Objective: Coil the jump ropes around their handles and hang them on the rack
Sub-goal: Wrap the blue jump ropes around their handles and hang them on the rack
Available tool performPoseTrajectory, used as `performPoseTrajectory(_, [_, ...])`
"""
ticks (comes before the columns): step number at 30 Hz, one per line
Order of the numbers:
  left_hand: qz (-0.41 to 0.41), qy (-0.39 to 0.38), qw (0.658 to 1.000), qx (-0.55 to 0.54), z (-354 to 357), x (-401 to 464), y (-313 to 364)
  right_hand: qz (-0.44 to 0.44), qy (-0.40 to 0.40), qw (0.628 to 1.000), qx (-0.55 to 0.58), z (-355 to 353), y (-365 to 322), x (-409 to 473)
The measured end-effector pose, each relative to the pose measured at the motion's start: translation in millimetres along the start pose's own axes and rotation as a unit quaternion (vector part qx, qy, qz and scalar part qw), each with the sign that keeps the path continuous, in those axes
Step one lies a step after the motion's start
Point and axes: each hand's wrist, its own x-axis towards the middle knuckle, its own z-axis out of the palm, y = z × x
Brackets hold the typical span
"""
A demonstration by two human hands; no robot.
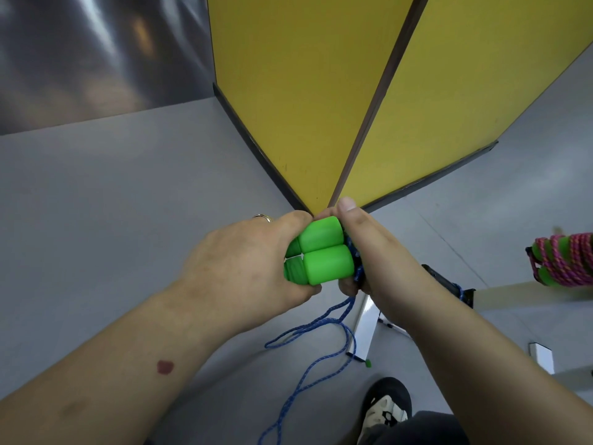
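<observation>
Floor: grey floor [112, 194] all round, yellow panels [305, 91] rising at the far side.
Shoe: black-and-white shoe [386, 409] nearest, bottom edge.
Loose rope: blue rope [308, 374] trails down to the floor, limp and light (will tangle if let slack).
Left hand: left hand [247, 261] wraps the green handles [321, 252], held side by side.
Right hand: right hand [359, 248] pinches blue turns against the handles.
Grip tip: hold the stiff, smooth plastic handles, not the cord.
Done one: pink coiled rope [564, 258] at right, cut off.
Hidden: rack barely shows; number of blue turns blocked by the fingers.
</observation>
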Motion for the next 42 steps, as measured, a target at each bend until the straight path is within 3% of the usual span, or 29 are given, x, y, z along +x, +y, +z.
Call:
performPoseTrajectory(5, [-0.008, -0.012, 0.996, -0.087, -4, 1, -4, 0.042, 0.010, 0.996, -0.073, -26, 2, 7])
performPoseTrajectory(9, [-0.068, -0.022, 0.968, -0.242, -12, 6, -14, -0.065, -0.022, 0.997, -0.034, -26, 0, 3])
performPoseTrajectory(12, [-0.089, -0.028, 0.956, -0.279, -16, 8, -19, -0.144, 0.032, 0.972, -0.180, -15, 0, 0])
performPoseTrajectory(14, [-0.090, -0.034, 0.956, -0.276, -17, 8, -21, -0.169, 0.067, 0.942, -0.281, -11, 6, 3])
performPoseTrajectory(17, [-0.092, -0.043, 0.956, -0.276, -15, 8, -23, -0.130, 0.085, 0.923, -0.353, -1, 9, 4])
performPoseTrajectory(19, [-0.098, -0.043, 0.957, -0.269, -13, 9, -23, -0.089, 0.043, 0.904, -0.416, 7, 6, 2])
performPoseTrajectory(21, [-0.109, -0.039, 0.963, -0.242, -12, 8, -23, -0.083, -0.025, 0.854, -0.514, 12, -1, -5])
performPoseTrajectory(24, [-0.115, -0.043, 0.987, -0.099, -11, 6, -23, -0.106, -0.105, 0.787, -0.599, 13, -19, -18])
performPoseTrajectory(26, [-0.103, -0.054, 0.993, -0.018, -10, 6, -23, -0.112, -0.131, 0.776, -0.607, 9, -33, -25])
performPoseTrajectory(28, [-0.082, -0.073, 0.994, 0.018, -8, 5, -21, -0.122, -0.141, 0.795, -0.577, 2, -43, -27])
performPoseTrajectory(31, [-0.043, -0.097, 0.992, 0.062, -5, 3, -16, -0.134, -0.120, 0.872, -0.456, -12, -49, -23])
performPoseTrajectory(35, [-0.017, -0.069, 0.995, 0.070, -1, 1, -13, -0.124, -0.099, 0.932, -0.327, -23, -52, -19])
performPoseTrajectory(38, [-0.027, -0.065, 0.995, 0.064, -1, 0, -15, -0.087, -0.098, 0.952, -0.278, -24, -50, -21])
performPoseTrajectory(42, [-0.045, -0.013, 0.996, 0.080, -1, 2, -20, -0.036, -0.054, 0.947, -0.314, -19, -44, -21])
